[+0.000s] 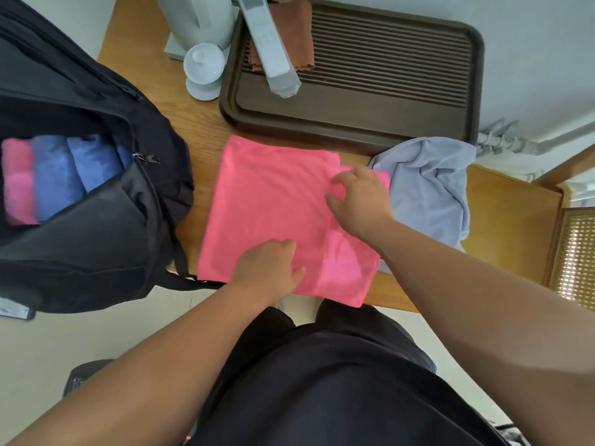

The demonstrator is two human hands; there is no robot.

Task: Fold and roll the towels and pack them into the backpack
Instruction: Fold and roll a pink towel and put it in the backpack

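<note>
Worktop of pale wood (199,123) carries a flat pink cloth towel (273,194), long axis near to far. Left hand (267,265) presses its near edge, grip relaxed; right hand (357,201) pinches its right edge. Open black fabric backpack (96,252) sits left, nearer the left hand.

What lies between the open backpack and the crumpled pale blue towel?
The pink towel, lying flat, with the left hand and right hand on it, as the head view shows.

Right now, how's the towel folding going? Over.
Left hand presses pink towel flat. Right hand pinches its fold. Rolled towels in backpack. Pale blue towel waits beside.
</note>
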